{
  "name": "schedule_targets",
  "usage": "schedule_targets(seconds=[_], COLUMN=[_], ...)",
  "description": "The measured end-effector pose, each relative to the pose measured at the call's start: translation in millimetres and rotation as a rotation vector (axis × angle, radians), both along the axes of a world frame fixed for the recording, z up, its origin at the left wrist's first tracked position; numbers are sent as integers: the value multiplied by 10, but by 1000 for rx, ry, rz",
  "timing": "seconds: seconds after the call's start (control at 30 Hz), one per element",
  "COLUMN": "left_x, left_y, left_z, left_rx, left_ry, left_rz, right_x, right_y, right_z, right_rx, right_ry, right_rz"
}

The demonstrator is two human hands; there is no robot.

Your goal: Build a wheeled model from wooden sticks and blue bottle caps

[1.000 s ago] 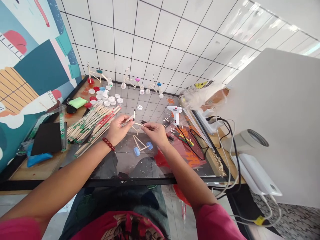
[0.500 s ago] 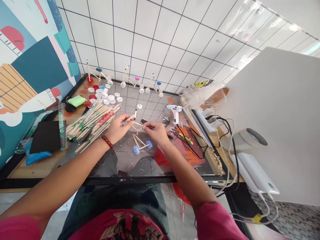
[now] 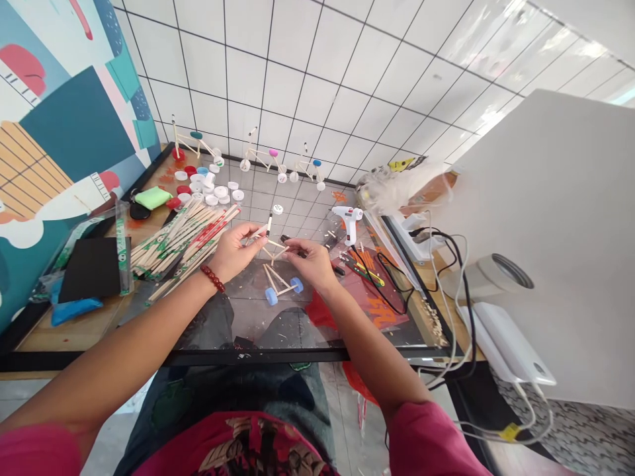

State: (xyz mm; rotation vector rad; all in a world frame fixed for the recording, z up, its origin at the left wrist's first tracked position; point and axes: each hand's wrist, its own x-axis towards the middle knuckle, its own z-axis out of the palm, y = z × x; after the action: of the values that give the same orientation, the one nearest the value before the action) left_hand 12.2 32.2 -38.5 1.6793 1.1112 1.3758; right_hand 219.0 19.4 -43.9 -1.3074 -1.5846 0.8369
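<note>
Table edge: black frame (image 3: 258, 357) runs across the near side, with a glass top behind it.
Stick frame: small model of thin sticks (image 3: 276, 272) with two blue cap wheels (image 3: 284, 291), standing on the glass just in front of both hands.
Left hand: left hand (image 3: 233, 250) closed in a pinch on a black-tipped stick (image 3: 262, 231), which points up and away; a red bead bracelet (image 3: 213, 278) sits at the wrist.
Right hand: right hand (image 3: 310, 261) with fingers drawn together on the top of the stick frame; whether the tips grip it or only touch it cannot be told.
Gap between hands: small; fingertips nearly meet above the frame.
Left of hands: bundle of wooden sticks (image 3: 183, 237) lying flat, just beside the left wrist; farther left a black sheet (image 3: 92, 269).
Right of hands: white glue gun (image 3: 348, 219) standing upright, near the right hand; black cables (image 3: 381, 271) beyond it.
Mid table: loose bottle caps (image 3: 208, 190), white, red and blue, behind the stick bundle.
Far edge: three finished stick bicycles (image 3: 260, 158) stand in a row against the tiled wall (image 3: 317, 73).
</note>
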Motion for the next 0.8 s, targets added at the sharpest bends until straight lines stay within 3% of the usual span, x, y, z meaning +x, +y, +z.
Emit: schedule_targets(seconds=[0.3, 0.47, 0.8], left_x=[-11, -33, -67], left_y=[17, 7, -32], left_z=[-35, -39, 50], left_rx=[35, -99, -139], left_ry=[18, 26, 62], left_rz=[-21, -53, -137], right_x=[5, 14, 46], right_y=[-9, -6, -38], right_z=[-11, -24, 38], right_rx=[44, 32, 59], right_ry=[-49, -57, -23], right_rz=[3, -5, 6])
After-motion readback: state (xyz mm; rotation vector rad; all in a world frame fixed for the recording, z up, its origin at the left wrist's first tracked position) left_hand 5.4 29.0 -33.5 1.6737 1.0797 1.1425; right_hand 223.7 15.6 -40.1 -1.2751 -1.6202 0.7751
